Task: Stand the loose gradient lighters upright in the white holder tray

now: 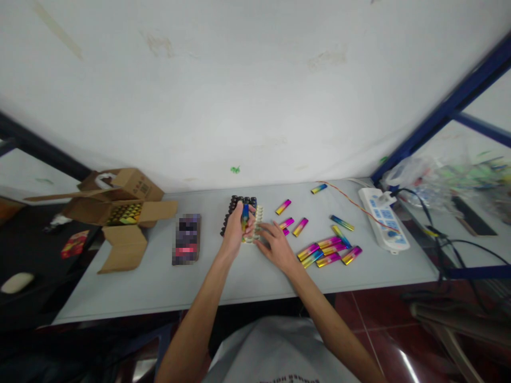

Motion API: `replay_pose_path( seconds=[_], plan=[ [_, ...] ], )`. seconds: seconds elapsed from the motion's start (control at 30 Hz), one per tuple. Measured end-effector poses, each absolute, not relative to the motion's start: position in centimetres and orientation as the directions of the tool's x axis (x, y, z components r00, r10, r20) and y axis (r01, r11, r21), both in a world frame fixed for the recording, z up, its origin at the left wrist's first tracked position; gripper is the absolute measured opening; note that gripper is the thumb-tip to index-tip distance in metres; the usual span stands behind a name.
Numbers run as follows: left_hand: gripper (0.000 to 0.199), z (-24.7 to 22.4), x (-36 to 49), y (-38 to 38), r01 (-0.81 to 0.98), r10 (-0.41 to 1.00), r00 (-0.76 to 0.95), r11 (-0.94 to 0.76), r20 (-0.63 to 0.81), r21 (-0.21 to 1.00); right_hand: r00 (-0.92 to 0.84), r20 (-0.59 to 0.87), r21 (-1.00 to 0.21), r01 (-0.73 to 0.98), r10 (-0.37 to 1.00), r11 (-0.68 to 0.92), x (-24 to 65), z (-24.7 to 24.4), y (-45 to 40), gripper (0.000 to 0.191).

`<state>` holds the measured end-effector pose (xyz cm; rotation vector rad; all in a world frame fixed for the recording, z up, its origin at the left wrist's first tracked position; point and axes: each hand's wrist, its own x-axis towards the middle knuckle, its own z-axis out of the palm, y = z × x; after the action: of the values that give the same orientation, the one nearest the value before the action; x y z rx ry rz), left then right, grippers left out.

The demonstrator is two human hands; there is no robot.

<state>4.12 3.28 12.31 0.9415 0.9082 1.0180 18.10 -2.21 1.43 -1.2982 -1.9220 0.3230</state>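
Left hand point(235, 226) closed around shiny blue-to-gold tube point(245, 211), over small black knobbly pieces point(233, 205) | Right hand point(276, 243) alongside, fingers apart | Risk: tube's smooth surface could slip, likely knocking pieces askew

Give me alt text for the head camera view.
A left hand holds a blue-and-gold metallic cylinder while the right hand touches a pale bumpy tray. Shiny pink-and-gold cylinders lie to the right, near a white power strip; an open brown cardboard box sits left.
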Motion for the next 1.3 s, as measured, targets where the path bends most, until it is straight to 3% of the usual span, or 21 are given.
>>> replay_pose_path(
  seconds=[0.2, 0.33, 0.47, 0.6, 0.77, 0.9, 1.07, 1.3],
  plan=[
    [0.038, 12.4, 2.7, 4.4, -0.064, 0.971, 0.234, -0.031, 0.045, 0.997, -0.192, 0.444, -0.595, 0.668, 0.875, 0.448, 18.2, 1.7, -2.2, 0.024],
    [0.031, 12.0, 2.2, 5.3, 0.135, 0.962, 0.2, -0.213, 0.184, 0.968, -0.185, 0.45, -0.589, 0.673, 0.874, 0.447, 18.2, 1.7, -2.2, 0.023],
    [0.024, 11.8, 1.5, 6.2, 0.382, 0.916, 0.283, -0.379, 0.283, 0.843, -0.176, 0.459, -0.597, 0.665, 0.871, 0.449, 18.2, 1.5, -2.2, 0.022],
    [0.019, 11.8, 0.4, 6.9, 0.549, 0.853, 0.441, -0.502, 0.278, 0.668, -0.164, 0.46, -0.606, 0.66, 0.873, 0.443, 18.2, 1.4, -2.1, 0.021],
    [0.014, 11.2, -0.8, 7.2, 0.644, 0.77, 0.592, -0.63, 0.239, 0.435, -0.174, 0.446, -0.59, 0.681, 0.878, 0.435, 18.2, 1.6, -2.2, 0.023],
    [0.016, 10.7, -1.3, 6.9, 0.666, 0.74, 0.631, -0.67, 0.232, 0.327, -0.184, 0.422, -0.571, 0.706, 0.888, 0.418, 18.2, 1.6, -2.2, 0.029],
    [0.016, 10.9, -0.8, 6.7, 0.676, 0.734, 0.628, -0.679, 0.257, 0.287, -0.188, 0.423, -0.559, 0.716, 0.886, 0.419, 18.2, 1.5, -2.1, 0.026],
    [0.018, 10.3, -0.7, 6.8, 0.672, 0.744, 0.606, -0.668, 0.28, 0.321, -0.193, 0.406, -0.565, 0.716, 0.893, 0.411, 18.2, 1.4, -2.1, 0.027]
  ],
)
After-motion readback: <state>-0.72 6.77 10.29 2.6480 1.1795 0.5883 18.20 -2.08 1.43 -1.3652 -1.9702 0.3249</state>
